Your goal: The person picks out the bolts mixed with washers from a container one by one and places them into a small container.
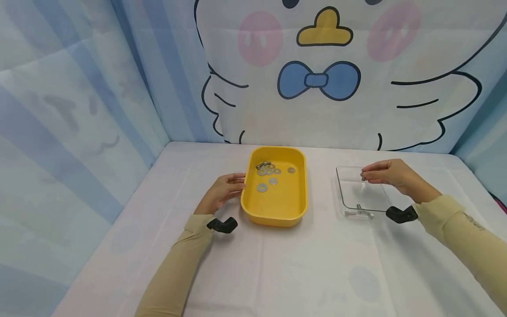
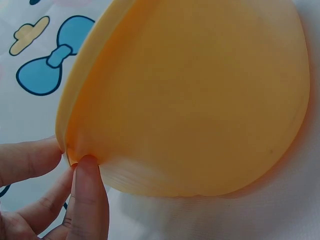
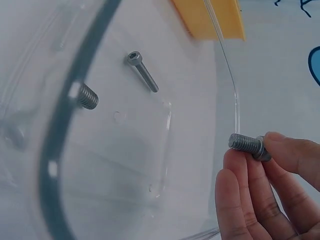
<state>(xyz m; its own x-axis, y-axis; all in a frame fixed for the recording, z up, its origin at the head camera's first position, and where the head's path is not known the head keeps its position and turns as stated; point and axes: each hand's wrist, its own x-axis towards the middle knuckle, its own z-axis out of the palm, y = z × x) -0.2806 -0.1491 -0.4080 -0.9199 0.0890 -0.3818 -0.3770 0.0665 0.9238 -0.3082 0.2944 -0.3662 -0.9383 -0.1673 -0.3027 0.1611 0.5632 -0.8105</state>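
Note:
My left hand (image 1: 222, 192) grips the left rim of a yellow tray (image 1: 274, 215), thumb and fingers at its edge in the left wrist view. Several flat washers (image 1: 262, 188) lie in the tray, with small bolts (image 1: 263, 165) among them near the far end. Over a clear plastic box (image 1: 340, 187), my right hand (image 1: 400, 179) pinches a threaded bolt (image 3: 246, 144) between thumb and fingertips. Down inside the box, the right wrist view shows a socket-head bolt (image 3: 145, 73) and the threaded end of another bolt (image 3: 89, 97), partly behind the box's rim.
Both containers stand on a white cloth-covered table (image 1: 277, 273), the tray left of the box with a gap between. Behind the table hangs a printed curtain (image 1: 317, 119); another curtain (image 1: 79, 132) runs along the left side. Dark wrist mounts (image 1: 222, 225) stick out at both cuffs.

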